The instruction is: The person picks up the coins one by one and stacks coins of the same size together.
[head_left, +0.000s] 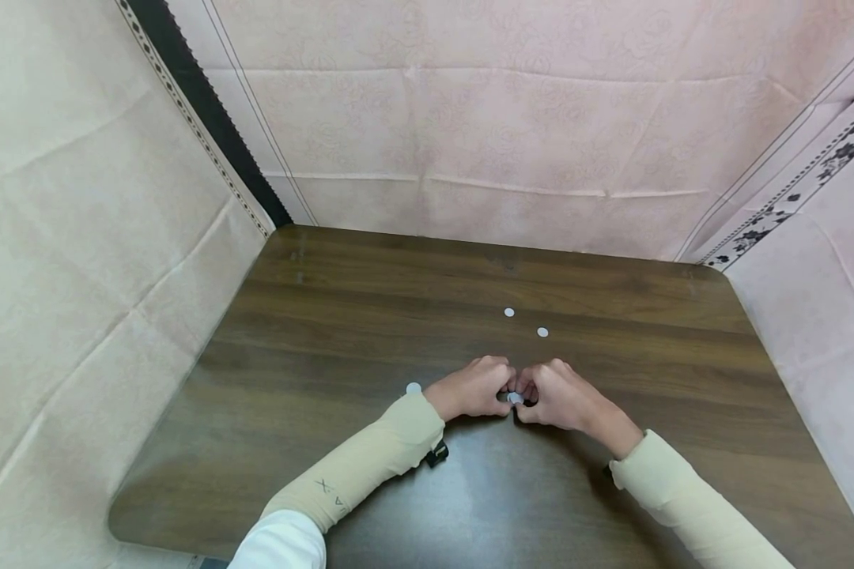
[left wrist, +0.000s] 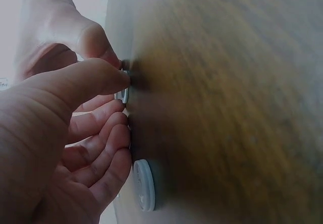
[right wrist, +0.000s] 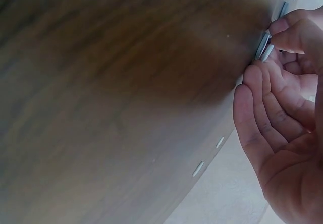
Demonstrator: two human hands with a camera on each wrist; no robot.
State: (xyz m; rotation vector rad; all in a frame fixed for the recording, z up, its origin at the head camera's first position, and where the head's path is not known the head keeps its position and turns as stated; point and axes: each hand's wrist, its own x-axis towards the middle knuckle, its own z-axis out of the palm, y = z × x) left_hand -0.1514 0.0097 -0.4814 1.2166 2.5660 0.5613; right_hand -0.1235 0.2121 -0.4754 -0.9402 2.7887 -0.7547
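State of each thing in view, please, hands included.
Left hand: fingers curled, holding the middle discs
Right hand: fingers curled, holding the same discs
Middle discs: overlapping, held between both hands
Farthest disc: flat, untouched
Second far disc: flat, untouched
Disc by left wrist: flat
Back cloth: hanging, creased

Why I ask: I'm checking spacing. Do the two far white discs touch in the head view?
No, bare table shows between the farther disc and the nearer disc.

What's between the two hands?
At least two small white discs lie between the left hand and the right hand, seen in the head and right wrist views.
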